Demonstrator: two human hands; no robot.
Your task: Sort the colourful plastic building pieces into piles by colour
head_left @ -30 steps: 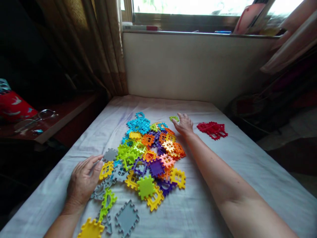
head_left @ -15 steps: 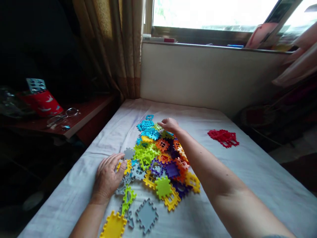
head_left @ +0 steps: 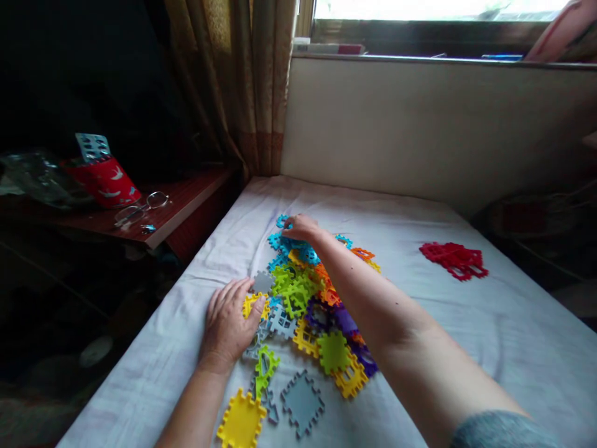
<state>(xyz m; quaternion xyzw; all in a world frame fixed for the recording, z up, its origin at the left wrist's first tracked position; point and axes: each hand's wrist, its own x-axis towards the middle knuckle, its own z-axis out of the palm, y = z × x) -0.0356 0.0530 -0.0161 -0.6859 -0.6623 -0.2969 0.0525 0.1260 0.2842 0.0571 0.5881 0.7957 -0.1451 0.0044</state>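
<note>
A heap of interlocking plastic building tiles lies on the sheet. My left hand point(head_left: 231, 320) rests at the heap's left edge with fingers outstretched, its thumb against a yellow tile point(head_left: 254, 306). Beside its fingertips is a grey tile point(head_left: 263, 282). At the far end my right hand point(head_left: 302, 228) reaches down among the blue tiles point(head_left: 305, 253), fingers curled and closed. What they pinch is hidden. Lime-green tiles point(head_left: 295, 292) fill the middle, with orange tiles point(head_left: 329, 292) and a purple tile point(head_left: 346, 320) partly under my right forearm.
Red tiles point(head_left: 454, 261) form a separate pile at right. Nearer me lie a yellow square tile point(head_left: 241, 420) and a grey square tile point(head_left: 303, 403). On the wooden desk point(head_left: 186, 202) at left are eyeglasses point(head_left: 156, 200) and a red container point(head_left: 109, 182).
The view has turned left, shifting everything rightward. My right hand has moved left over the heap, from near lime-green tiles to the blue ones. My left hand keeps its place beside the yellow tile.
</note>
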